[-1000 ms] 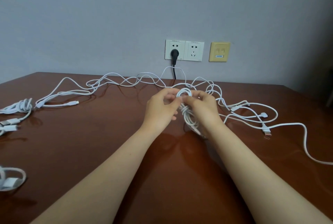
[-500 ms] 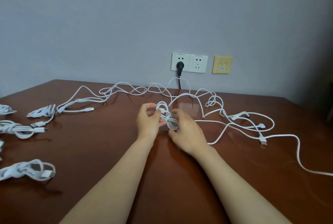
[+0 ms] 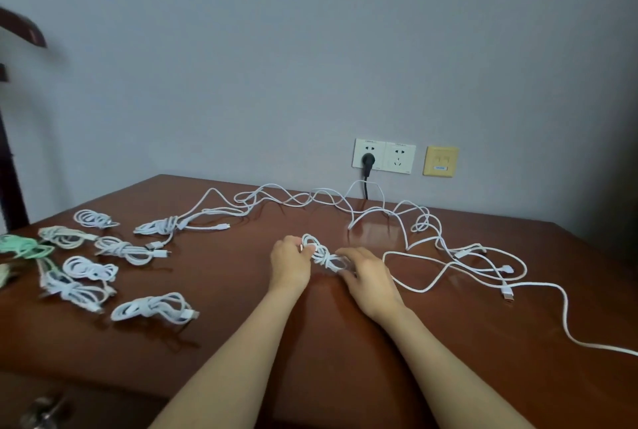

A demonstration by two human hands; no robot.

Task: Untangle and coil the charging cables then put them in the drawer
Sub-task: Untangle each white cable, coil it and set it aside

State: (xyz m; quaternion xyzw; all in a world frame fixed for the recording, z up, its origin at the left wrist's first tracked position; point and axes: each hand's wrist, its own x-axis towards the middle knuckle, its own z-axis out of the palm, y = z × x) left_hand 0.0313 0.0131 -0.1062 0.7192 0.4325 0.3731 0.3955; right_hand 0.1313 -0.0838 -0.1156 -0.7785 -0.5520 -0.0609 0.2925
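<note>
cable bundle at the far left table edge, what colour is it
Pale green. The cable bundle shows best in the head view, the only one.

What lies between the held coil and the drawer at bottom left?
Nothing on the table blocks it. The coil, gripped by left hand and right hand, would pass beside one finished bundle. The drawer looks shut.

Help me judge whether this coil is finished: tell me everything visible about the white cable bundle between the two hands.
The cable bundle is a thin white cord, plastic-looking, wound into small loops with turns wrapped round its middle. It lies slanted, low over or on the brown table, near centre. The left hand pinches its far-left loop, where a small connector seems to show; the right hand covers its near-right end, grip unclear.
</note>
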